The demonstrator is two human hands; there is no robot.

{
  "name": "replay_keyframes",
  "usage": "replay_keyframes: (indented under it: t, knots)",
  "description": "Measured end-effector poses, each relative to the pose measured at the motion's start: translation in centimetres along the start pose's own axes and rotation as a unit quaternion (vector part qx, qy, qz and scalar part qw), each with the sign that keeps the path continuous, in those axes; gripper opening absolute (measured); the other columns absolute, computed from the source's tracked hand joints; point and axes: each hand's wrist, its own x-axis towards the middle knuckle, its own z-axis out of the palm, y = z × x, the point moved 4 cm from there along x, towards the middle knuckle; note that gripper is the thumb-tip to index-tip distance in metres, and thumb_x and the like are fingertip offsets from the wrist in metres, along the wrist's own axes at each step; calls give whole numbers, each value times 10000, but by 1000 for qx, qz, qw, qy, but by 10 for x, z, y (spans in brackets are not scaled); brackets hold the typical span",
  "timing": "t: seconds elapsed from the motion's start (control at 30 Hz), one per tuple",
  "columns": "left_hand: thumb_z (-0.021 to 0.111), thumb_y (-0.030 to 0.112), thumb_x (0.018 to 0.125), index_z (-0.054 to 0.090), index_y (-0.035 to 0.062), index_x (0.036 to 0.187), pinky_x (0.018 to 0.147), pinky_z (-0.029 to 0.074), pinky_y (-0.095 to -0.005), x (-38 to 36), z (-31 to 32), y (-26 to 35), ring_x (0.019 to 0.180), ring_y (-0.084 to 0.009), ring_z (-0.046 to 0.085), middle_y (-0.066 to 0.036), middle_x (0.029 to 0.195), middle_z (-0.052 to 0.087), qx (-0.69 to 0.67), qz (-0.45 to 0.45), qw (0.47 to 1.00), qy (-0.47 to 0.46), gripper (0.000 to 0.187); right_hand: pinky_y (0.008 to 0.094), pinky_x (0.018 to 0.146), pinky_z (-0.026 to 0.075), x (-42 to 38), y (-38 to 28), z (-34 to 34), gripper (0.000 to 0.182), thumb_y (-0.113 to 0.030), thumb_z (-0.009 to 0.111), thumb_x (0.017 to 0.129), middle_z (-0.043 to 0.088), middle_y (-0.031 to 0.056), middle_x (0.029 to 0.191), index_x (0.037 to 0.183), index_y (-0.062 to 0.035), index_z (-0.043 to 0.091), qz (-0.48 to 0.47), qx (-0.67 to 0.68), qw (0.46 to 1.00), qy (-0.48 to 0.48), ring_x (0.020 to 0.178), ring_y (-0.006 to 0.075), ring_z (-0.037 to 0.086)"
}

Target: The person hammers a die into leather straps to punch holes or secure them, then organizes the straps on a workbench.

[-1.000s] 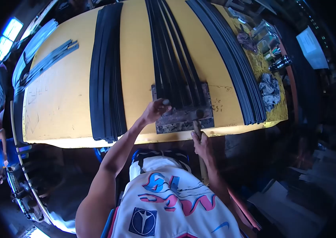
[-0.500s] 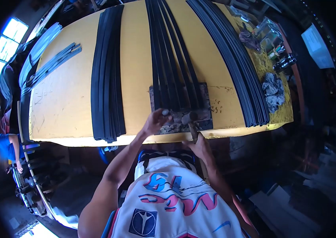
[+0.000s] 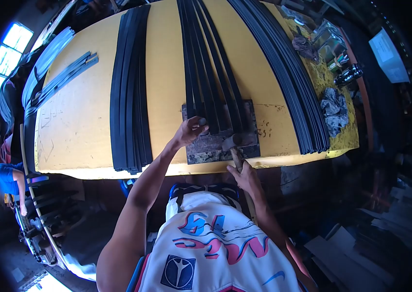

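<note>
My left hand (image 3: 190, 130) is closed around a small tool with a round grey end (image 3: 202, 121), over the near ends of the leftmost black strips. The rest of that tool is hidden by my fingers. In my right hand (image 3: 247, 176) is a hammer (image 3: 232, 142), gripped by its wooden handle, its head just above the dark block (image 3: 220, 152). Several long black strips (image 3: 212, 73) run away across the table, their near ends lying on this block.
The yellow table (image 3: 79, 126) carries a stack of black strips (image 3: 130, 87) on the left and another bundle (image 3: 283, 78) on the right. Grey strips (image 3: 67, 78) lie far left. A crumpled cloth (image 3: 333, 112) sits at the right edge. Another person (image 3: 9, 180) is at lower left.
My left hand has moved forward and slightly left with the small tool, to the strip ends. The hammer has shifted only a little, its head now tilted more to the left.
</note>
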Motion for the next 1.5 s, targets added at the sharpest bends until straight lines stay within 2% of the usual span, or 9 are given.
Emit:
replay_keyframes:
  t: [0.77, 0.8, 0.87, 1.0, 1.07, 1.1, 1.23, 1.3, 1.5]
  knots:
    - [725, 176, 883, 613, 62, 1150, 837, 518, -293, -20, 6, 2, 962, -118, 660, -52, 982, 718, -27, 23, 999, -4, 311, 522, 667, 505, -27, -57, -22, 571, -537, 528, 937, 650, 293, 805, 971, 32, 560, -50, -57, 996, 43, 804, 497, 631]
    - [721, 186, 882, 619, 67, 1149, 811, 532, -313, -23, 6, 6, 929, -158, 689, -79, 984, 722, -7, 64, 998, 12, 310, 496, 631, 510, -38, -83, -34, 523, -489, 548, 946, 651, 285, 766, 944, 34, 570, -74, -34, 995, 61, 782, 473, 651]
    - [725, 193, 877, 621, 65, 1147, 803, 536, -322, -25, 7, 3, 920, -200, 697, -98, 983, 719, 10, 80, 997, 16, 317, 341, 519, 475, -78, -159, -74, 462, -410, 562, 961, 599, 149, 627, 849, 38, 557, -153, 51, 980, 112, 561, 201, 627]
    - [730, 207, 868, 618, 76, 1190, 811, 534, -330, -30, 5, 9, 939, -256, 697, -130, 1010, 710, 32, 70, 997, 13, 365, 272, 501, 436, -135, -246, -130, 353, -306, 518, 979, 477, 37, 584, 830, 12, 553, -420, 205, 852, 237, 487, 120, 472]
    - [728, 196, 873, 612, 88, 1230, 839, 526, -319, -33, 6, 6, 974, -199, 695, -111, 1048, 715, 34, 37, 999, -4, 391, 255, 507, 433, -136, -253, -122, 342, -297, 495, 986, 469, 18, 583, 811, -5, 536, -418, 303, 817, 257, 503, 101, 467]
    - [713, 166, 874, 609, 91, 1236, 840, 527, -326, -32, 5, 10, 975, -218, 697, -119, 1053, 712, 47, 50, 998, -3, 384, 294, 506, 450, -126, -228, -110, 376, -334, 522, 978, 556, 111, 600, 827, 10, 536, -408, 133, 874, 227, 533, 199, 575]
    - [694, 167, 848, 618, 81, 1194, 795, 546, -383, -32, 5, 8, 946, -334, 686, -163, 1037, 691, 41, 76, 996, 5, 364, 442, 633, 523, -19, -106, 11, 428, -389, 554, 964, 653, 265, 819, 1014, 36, 572, -62, -133, 988, 41, 809, 446, 655]
    - [677, 186, 851, 624, 98, 1187, 776, 547, -397, -33, 6, 6, 934, -356, 679, -157, 1058, 680, 110, 192, 974, 48, 351, 491, 631, 511, -33, -103, 6, 449, -417, 558, 955, 636, 289, 796, 1002, 29, 572, -158, -75, 978, 111, 812, 489, 627]
    - [665, 324, 927, 608, 10, 1034, 719, 502, -324, -52, 35, 9, 845, -172, 678, -146, 836, 668, -45, -60, 995, -62, 337, 446, 621, 505, -24, -51, -12, 497, -462, 551, 951, 648, 233, 764, 974, 34, 575, 4, 90, 992, 91, 732, 401, 675]
